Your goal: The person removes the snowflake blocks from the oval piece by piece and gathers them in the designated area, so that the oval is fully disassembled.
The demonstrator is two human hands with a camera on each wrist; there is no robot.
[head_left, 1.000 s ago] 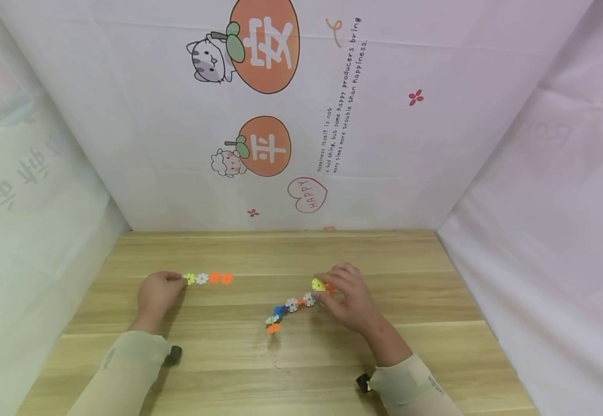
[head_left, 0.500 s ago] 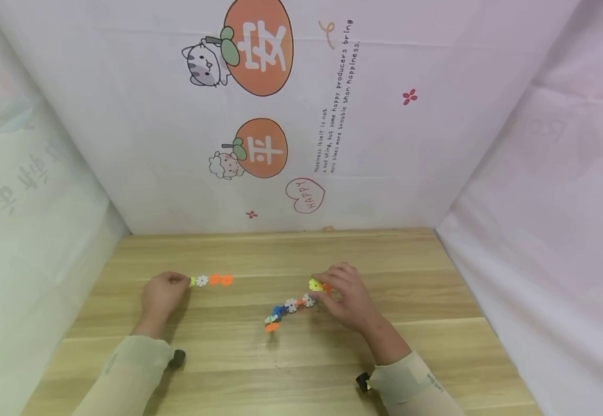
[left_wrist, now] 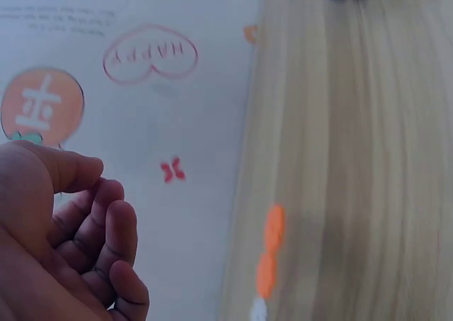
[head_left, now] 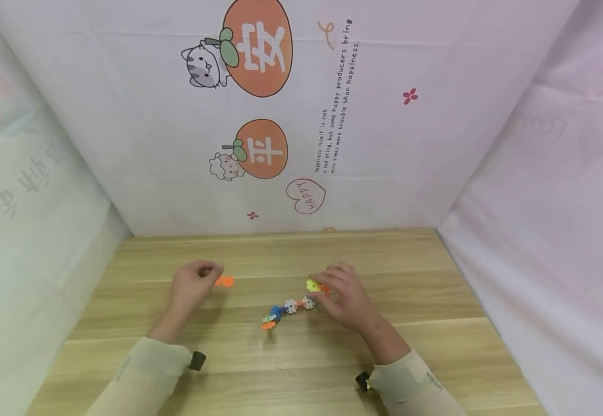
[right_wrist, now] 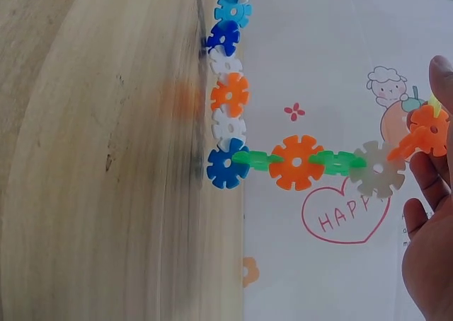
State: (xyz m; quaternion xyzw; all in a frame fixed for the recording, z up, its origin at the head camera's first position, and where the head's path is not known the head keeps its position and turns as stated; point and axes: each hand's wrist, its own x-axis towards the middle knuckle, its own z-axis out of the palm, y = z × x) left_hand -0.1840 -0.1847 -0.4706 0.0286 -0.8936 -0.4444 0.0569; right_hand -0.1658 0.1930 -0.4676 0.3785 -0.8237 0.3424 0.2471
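Note:
My right hand (head_left: pixel 347 297) pinches one end of a linked chain of flower-shaped plastic discs (head_left: pixel 291 306) at a yellow and an orange disc (right_wrist: pixel 429 128). White, orange, green and blue discs follow along it. The chain's far end, with an orange disc (head_left: pixel 268 326), hangs toward the front. My left hand (head_left: pixel 192 289) hovers over a short row of discs on the table, fingers loosely curled, thumb and index close together, nothing seen between them. Two orange discs (left_wrist: pixel 270 250) and part of a white disc (left_wrist: pixel 259 311) of that row show beneath it in the left wrist view.
The discs are over a wood-grain table (head_left: pixel 239 370). A printed cloth wall (head_left: pixel 364 196) stands behind it, with white cloth at both sides. Small black devices (head_left: pixel 197 361) are worn at the sleeves.
The left hand moves right, from the row's yellow end across it, now covering the yellow and white discs in the head view. The right hand barely moves; the chain's free end drifts slightly left.

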